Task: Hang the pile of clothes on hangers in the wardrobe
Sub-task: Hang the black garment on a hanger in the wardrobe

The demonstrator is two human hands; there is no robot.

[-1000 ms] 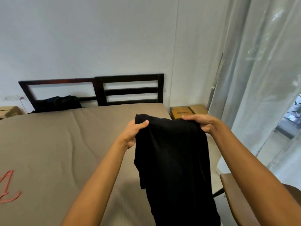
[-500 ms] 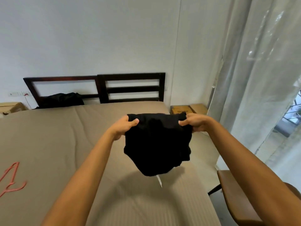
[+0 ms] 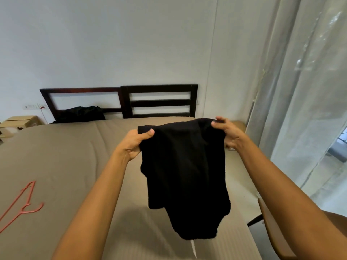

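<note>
We hold a black garment [image 3: 185, 173] up over the tan bed [image 3: 62, 162], left hand [image 3: 134, 143] and right hand [image 3: 226, 133] each in a clenched grip on its top edge; a pink hanger [image 3: 21, 205] lies left, dark headboard [image 3: 124, 102] and white curtain [image 3: 300, 102] beyond

Home bedroom, bed [image 3: 56, 156], headboard [image 3: 159, 102], curtains [image 3: 300, 109]
</note>
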